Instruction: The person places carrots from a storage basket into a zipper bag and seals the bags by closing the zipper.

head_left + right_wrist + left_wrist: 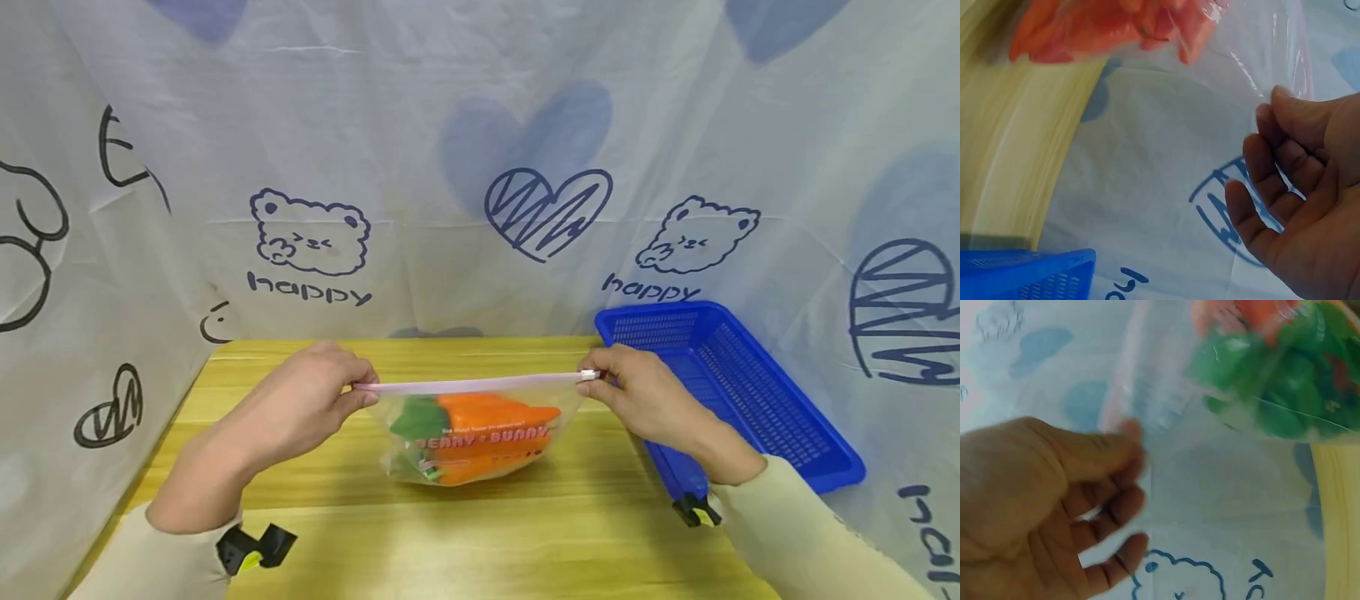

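A translucent slider zip bag (pixel 480 450) with a pink top strip and "BERRY BUNNY" lettering is stretched between the two hands. Inside it are orange and green things that look like toy carrots (pixel 495 414) with leafy tops (pixel 1279 381). My left hand (pixel 318 396) pinches the bag's left top corner between thumb and index finger. The right top corner, by the white slider (pixel 588 375), is pinched by my right hand (pixel 645 396). In the right wrist view, the other fingers of the right hand (pixel 1304 181) curl loosely below the bag's edge.
A blue perforated plastic basket (pixel 757 400) stands on the right of the wooden table (pixel 480 550), partly behind the right hand and forearm. Pale cloth (pixel 420 150) printed with hearts and bears hangs behind the table and at its sides.
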A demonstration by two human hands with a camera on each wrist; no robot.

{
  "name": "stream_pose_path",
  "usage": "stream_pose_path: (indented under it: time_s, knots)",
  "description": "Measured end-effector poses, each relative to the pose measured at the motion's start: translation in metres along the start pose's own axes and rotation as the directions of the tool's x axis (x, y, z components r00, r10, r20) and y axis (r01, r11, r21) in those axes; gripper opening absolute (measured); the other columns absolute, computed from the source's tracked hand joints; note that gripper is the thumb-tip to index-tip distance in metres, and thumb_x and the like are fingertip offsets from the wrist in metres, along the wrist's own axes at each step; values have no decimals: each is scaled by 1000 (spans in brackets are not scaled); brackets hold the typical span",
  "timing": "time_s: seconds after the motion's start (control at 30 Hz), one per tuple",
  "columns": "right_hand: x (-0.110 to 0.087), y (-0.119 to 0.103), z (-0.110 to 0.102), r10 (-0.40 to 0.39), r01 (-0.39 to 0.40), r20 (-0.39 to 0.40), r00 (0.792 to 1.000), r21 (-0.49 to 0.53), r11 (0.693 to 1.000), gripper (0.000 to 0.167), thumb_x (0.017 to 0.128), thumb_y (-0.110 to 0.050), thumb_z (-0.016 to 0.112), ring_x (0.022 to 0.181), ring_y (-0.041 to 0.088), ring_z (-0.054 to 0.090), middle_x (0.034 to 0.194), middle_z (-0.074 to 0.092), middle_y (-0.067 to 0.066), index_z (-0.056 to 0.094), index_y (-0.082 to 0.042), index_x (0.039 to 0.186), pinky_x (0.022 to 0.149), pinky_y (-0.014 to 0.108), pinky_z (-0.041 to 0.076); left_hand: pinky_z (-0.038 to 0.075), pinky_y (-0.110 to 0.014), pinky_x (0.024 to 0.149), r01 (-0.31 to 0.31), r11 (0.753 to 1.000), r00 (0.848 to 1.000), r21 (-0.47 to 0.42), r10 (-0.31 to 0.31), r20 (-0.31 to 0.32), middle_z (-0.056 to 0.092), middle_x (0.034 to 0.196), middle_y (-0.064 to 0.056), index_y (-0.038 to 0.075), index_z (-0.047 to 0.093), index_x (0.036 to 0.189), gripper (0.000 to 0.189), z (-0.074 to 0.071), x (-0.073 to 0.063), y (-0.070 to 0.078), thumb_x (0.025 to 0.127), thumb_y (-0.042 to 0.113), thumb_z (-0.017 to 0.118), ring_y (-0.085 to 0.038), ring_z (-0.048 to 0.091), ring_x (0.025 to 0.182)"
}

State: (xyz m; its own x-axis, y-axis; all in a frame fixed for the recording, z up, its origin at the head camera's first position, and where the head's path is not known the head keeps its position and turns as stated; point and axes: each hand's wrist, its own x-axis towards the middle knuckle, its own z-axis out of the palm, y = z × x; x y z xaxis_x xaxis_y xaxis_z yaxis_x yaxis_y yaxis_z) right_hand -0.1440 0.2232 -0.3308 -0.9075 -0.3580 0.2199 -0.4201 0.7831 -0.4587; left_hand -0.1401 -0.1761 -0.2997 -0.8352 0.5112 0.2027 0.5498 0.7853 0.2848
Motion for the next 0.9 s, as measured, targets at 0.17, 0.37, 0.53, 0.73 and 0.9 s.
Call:
stream_pose_path:
  time_s: [0.17, 0.37, 0.53, 0.73, 0.9]
  knots:
    - [9, 2, 9, -101, 105, 55, 993, -71, 992, 5, 97, -15, 75, 90, 15, 61, 94, 68, -5, 71, -17, 96, 80, 39, 52, 49, -39, 75, -33, 988, 999, 148, 30, 28, 66, 79, 11, 15, 74, 91, 6, 0, -3, 2, 96, 17, 75, -17, 58, 83]
    - [15, -3, 13, -122, 128, 72, 990, -75, 989, 8, 96, -16, 76, 90, 15, 59, 93, 67, -6, 69, -19, 93, 81, 41, 51, 47, -38, 75, -37, 983, 999, 181, 30, 39, 65, 78, 11, 16, 73, 88, 8, 3, -7, -4, 95, 17, 76, -17, 56, 82]
    - [23, -1, 21, -151, 169, 148, 977, -116, 979, 7, 98, -17, 73, 85, 13, 57, 89, 65, -7, 69, -18, 92, 78, 37, 50, 49, -39, 75, -79, 964, 994, 253, 56, 95, 69, 82, 7, 16, 73, 87, 8, 6, -7, -7, 95, 15, 76, -20, 58, 85]
    - [21, -6, 20, -177, 190, 97, 980, -154, 970, 9, 97, -17, 75, 86, 15, 58, 89, 64, -6, 68, -17, 92, 80, 40, 51, 49, -40, 73, -65, 962, 995, 265, 43, 88, 68, 83, 7, 17, 73, 86, 9, 3, -5, -8, 94, 16, 77, -21, 58, 86]
    - [21, -1, 25, -229, 241, 83, 970, -192, 951, 10, 95, -16, 78, 85, 14, 58, 86, 65, -7, 69, -16, 91, 79, 38, 51, 47, -39, 70, -74, 949, 993, 306, 42, 108, 66, 81, 7, 19, 70, 83, 13, 4, -4, -13, 92, 15, 79, -21, 57, 85]
